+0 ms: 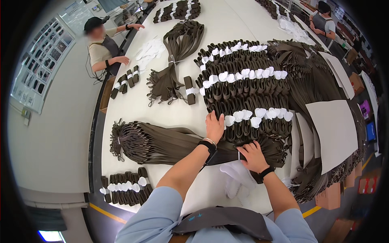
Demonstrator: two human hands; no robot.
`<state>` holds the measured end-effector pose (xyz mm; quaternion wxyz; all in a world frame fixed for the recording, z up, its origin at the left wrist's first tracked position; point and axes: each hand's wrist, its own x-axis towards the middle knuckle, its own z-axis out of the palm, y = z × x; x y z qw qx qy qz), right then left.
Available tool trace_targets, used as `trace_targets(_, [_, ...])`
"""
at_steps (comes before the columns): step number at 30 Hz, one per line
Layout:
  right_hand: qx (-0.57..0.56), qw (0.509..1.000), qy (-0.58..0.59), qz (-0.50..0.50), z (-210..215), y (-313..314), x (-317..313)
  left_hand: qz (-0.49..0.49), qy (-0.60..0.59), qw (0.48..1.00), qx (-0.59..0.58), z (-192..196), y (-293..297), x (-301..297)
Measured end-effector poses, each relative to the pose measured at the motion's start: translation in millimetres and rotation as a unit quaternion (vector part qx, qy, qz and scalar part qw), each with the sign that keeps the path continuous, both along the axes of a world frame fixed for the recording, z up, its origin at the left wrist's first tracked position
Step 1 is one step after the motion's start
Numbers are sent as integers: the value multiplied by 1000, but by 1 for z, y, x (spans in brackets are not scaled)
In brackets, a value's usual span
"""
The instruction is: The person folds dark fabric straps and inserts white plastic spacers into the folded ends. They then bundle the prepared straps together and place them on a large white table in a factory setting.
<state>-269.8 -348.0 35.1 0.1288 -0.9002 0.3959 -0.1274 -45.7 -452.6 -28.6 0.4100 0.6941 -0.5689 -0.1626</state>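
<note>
A long bundle of brown straps (174, 141) with looped ends lies across the table in front of me, gathered at its left end. My right hand (254, 158) rests on its right part, fingers spread over the straps beside a narrow white tie (239, 155). My left hand (214, 126) is open, thumb and fingers apart, touching the left end of the nearest row of folded straps (251, 117). White bands (255, 122) wrap these folded straps, which stand in several packed rows. Crumpled white netting-like material (233, 180) lies below my right hand.
Banded strap rolls (125, 187) sit at the front left, more (125, 83) farther back. Another tied strap bundle (176, 56) lies beyond, near loose white bands (150, 50). Grey-white boards (334, 133) lean over heaped straps at right. Two people stand at the far left and far right.
</note>
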Motion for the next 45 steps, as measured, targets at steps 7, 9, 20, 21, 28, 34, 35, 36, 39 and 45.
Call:
trace_targets(7, [8, 1000, 15, -4, 3, -3, 1, 65, -60, 996, 14, 3, -80, 89])
trace_targets(9, [16, 1000, 22, -7, 4, -4, 3, 74, -69, 992, 72, -3, -102, 115])
trace_targets(20, [58, 997, 45, -15, 2, -11, 4, -73, -92, 969, 217, 3, -133, 113])
trace_targets(21, [59, 997, 46, -17, 1, -13, 5, -80, -74, 974, 200, 5, -128, 104])
trace_targets(28, [63, 996, 57, -11, 2, -15, 12, -108, -44, 979, 166, -1, -128, 115])
trace_targets(34, [74, 995, 62, -17, 6, -14, 8, -155, -134, 973, 103, -12, -141, 108])
trace_targets(35, [72, 995, 64, -5, 6, -14, 8, -147, -140, 973, 113, -18, -139, 117])
trace_targets(36, [74, 996, 56, -3, 4, -14, 3, -151, -153, 967, 138, -12, -140, 113])
trace_targets(39, [57, 997, 40, 19, 2, -17, 2, -151, -95, 971, 157, -23, -138, 141])
trace_targets(45, [55, 998, 27, 25, 12, -12, -9, -189, -104, 962, 168, 7, -113, 140])
